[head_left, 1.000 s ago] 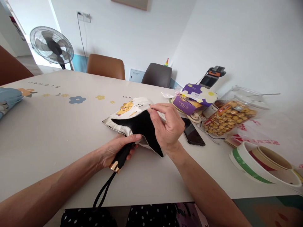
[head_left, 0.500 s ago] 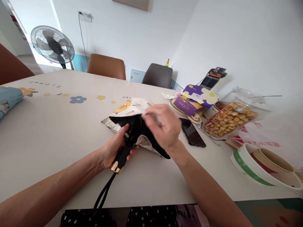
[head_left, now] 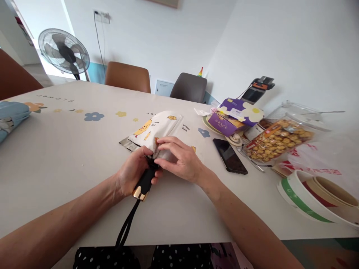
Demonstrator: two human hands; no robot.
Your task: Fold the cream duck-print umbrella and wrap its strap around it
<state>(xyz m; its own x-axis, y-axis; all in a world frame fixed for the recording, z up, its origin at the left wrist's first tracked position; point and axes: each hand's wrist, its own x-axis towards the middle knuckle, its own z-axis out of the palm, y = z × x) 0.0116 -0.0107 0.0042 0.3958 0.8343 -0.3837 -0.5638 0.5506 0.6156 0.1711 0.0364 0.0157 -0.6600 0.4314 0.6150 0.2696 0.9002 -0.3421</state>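
Observation:
A folded umbrella lies on the table, its white canopy (head_left: 161,125) printed with yellow ducks and small lettering. Its black handle (head_left: 144,181) has a gold end and a black wrist strap (head_left: 126,224) hanging toward me. My left hand (head_left: 137,168) is closed around the top of the handle, thumb on the canopy's lower edge. From the right, my right hand (head_left: 179,158) grips the canopy edge close to the left thumb, its fingers curled over the fabric. The umbrella's shaft is hidden beneath the cloth.
A black phone (head_left: 230,156) lies right of the umbrella. Beyond it are a purple box (head_left: 224,121), a clear jar of snacks (head_left: 280,138) and tape rolls (head_left: 300,198). A blue folded cloth item (head_left: 12,116) is at the left. Chairs and a fan (head_left: 64,52) stand behind.
My right hand has moved down and left to the canopy edge. White printed fabric now covers the black underside that showed before. My left hand keeps its hold on the handle.

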